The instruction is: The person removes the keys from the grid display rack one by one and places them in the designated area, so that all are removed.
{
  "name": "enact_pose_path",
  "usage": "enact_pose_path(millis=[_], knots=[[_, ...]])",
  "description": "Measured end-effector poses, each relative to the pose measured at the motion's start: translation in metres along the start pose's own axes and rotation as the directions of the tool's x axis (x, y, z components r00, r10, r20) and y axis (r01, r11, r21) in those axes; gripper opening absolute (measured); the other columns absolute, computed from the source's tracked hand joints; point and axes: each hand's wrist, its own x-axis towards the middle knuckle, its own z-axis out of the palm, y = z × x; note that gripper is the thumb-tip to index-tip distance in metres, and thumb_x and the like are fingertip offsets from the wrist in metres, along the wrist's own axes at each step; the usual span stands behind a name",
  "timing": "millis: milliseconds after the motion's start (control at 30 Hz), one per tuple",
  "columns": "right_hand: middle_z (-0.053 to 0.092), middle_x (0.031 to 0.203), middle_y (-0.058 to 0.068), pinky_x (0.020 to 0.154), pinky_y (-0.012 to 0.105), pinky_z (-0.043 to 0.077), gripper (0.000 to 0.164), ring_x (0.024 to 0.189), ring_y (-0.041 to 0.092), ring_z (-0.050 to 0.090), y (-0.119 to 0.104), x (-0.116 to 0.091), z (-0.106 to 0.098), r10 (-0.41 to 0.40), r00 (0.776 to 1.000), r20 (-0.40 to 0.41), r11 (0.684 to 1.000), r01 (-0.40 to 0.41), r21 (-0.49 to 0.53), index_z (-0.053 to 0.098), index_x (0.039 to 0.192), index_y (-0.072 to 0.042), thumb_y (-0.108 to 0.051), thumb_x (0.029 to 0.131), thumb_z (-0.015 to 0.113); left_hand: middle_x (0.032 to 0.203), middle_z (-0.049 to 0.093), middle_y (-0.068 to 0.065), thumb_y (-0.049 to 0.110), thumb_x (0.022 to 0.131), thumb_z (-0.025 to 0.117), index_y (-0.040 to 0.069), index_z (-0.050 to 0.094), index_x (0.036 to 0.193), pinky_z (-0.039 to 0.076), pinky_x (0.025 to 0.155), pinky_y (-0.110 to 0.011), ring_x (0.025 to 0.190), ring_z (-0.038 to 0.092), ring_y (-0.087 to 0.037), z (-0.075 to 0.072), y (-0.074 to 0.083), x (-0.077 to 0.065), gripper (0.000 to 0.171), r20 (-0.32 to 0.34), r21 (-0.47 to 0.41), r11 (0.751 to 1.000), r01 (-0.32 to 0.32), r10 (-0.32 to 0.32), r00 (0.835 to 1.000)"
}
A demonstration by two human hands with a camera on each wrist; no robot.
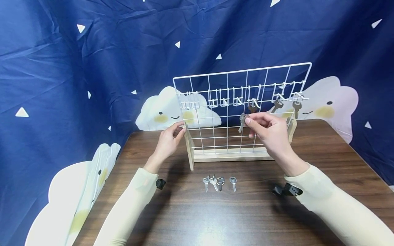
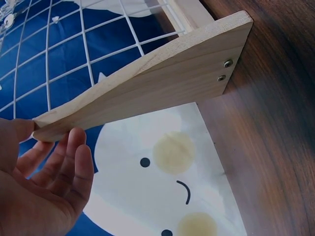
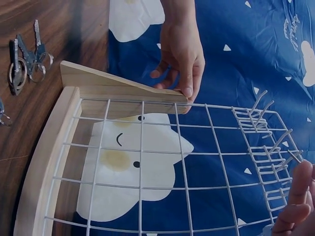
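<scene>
A white wire grid rack (image 1: pixel 227 118) stands on the table in a wooden frame. My left hand (image 1: pixel 167 138) grips the upper end of the wooden side piece (image 2: pixel 147 78), its thumb on one face and fingers on the other. In front of the grid, below the row of white hooks (image 1: pixel 224 101), my right hand (image 1: pixel 271 133) pinches a silver key (image 1: pixel 241 124) by its ring between thumb and forefinger. Three keys hang from hooks at the right: one (image 1: pixel 253 106) behind the right hand, another (image 1: pixel 277 106), and a third (image 1: pixel 297 109) at the end.
Several loose keys (image 1: pixel 234 183) with rings lie on the brown wooden table (image 1: pixel 197 212) in front of the rack. A blue curtain (image 1: pixel 123 51) with white triangles and cloud shapes hangs behind and at the sides. Hooks toward the left carry no keys.
</scene>
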Motion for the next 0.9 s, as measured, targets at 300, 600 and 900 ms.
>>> enact_pose_path(millis=[300,600,900], knots=[[0.076,0.078,-0.01,0.05,0.021,0.053,0.003,0.05,0.011,0.064,0.003,-0.006,-0.003,0.116,0.992,0.05,0.987,-0.11,-0.113,0.074,0.093,-0.012,-0.013,0.091,0.073,0.105,0.074,-0.009,0.032,0.102,0.057,0.013,0.06,0.137,0.058,0.085,-0.041,0.091,0.071,-0.024,0.0,-0.002,0.0,0.039,0.001,0.007,1.0,-0.011,0.011,1.0],[0.077,0.082,-0.013,0.058,0.024,0.058,0.009,0.053,0.012,0.067,0.01,-0.011,-0.01,0.175,0.98,0.09,0.969,-0.155,-0.19,0.073,0.096,-0.012,-0.019,0.091,0.074,0.104,0.074,-0.009,0.031,0.102,0.057,0.012,0.06,0.137,0.058,0.083,-0.04,0.089,0.072,-0.023,0.001,-0.002,0.001,0.039,0.005,0.005,1.0,-0.021,0.021,1.0],[0.074,0.075,-0.016,0.049,0.022,0.044,0.014,0.054,0.01,0.063,0.019,-0.017,-0.016,0.21,0.97,0.123,0.949,-0.172,-0.263,0.072,0.098,-0.009,-0.022,0.092,0.073,0.105,0.074,-0.009,0.031,0.102,0.057,0.012,0.06,0.137,0.058,0.083,-0.04,0.09,0.072,-0.023,0.001,-0.003,0.001,0.04,0.002,0.003,1.0,-0.02,0.02,1.0]])
